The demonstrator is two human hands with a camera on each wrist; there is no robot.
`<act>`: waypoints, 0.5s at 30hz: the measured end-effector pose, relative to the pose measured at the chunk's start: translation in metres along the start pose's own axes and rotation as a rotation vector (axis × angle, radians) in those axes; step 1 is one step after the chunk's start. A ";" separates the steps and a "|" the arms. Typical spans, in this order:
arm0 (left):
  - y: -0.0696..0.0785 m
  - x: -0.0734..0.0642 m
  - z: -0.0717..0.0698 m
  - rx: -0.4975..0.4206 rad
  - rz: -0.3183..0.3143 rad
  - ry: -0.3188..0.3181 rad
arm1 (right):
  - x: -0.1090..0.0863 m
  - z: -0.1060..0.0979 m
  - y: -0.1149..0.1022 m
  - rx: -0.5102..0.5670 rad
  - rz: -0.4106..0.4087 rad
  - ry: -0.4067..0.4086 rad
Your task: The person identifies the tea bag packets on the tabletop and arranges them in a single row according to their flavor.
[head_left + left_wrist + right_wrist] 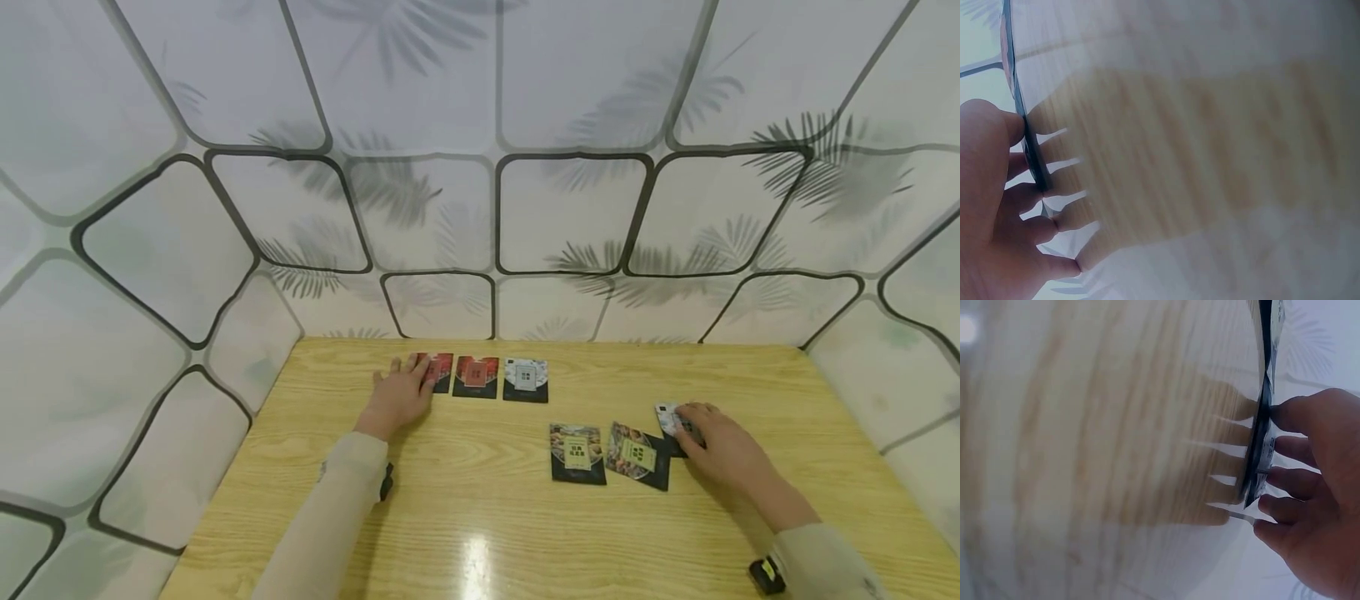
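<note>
My left hand [401, 398] rests at the far left of the back row, its spread fingertips on a red and black packet [445, 375] that they partly cover. Beside it lie a second red and black packet [476, 388] and a white and black packet [526, 392]. Over on the right, my right hand [726, 447] lies with its fingers across another white and black packet [665, 414], hiding much of it. In the right wrist view, thumb and fingertips touch the top of this flat packet [1260, 456]. The left wrist view shows the left packet [1034, 159] edge-on under the fingers.
Two packets with yellow-green labels, one straight [576, 467] and one tilted [652, 471], lie left of my right hand. The glossy wooden table [465, 500] meets a patterned fabric wall [555, 308] at the back. Dark straps circle both wrists.
</note>
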State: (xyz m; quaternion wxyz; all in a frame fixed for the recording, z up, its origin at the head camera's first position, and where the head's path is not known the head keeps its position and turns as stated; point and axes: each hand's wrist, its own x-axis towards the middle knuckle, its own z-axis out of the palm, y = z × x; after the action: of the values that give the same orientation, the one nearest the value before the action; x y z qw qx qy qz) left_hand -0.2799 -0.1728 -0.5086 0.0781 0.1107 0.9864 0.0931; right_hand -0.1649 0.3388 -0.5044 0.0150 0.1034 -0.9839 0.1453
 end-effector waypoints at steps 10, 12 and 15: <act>0.002 -0.002 -0.001 0.004 0.003 0.003 | 0.006 0.005 -0.001 0.002 0.004 -0.009; 0.002 -0.002 -0.001 0.002 0.002 0.002 | 0.010 0.007 -0.003 -0.005 -0.005 -0.011; 0.004 -0.002 -0.002 0.001 0.002 0.001 | 0.015 0.008 -0.005 -0.012 -0.024 -0.007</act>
State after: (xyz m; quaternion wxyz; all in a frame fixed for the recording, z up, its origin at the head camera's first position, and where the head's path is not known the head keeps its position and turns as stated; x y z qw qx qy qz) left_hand -0.2772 -0.1702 -0.5051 0.0774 0.1116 0.9864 0.0929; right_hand -0.1789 0.3289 -0.5100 0.0140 0.1154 -0.9835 0.1390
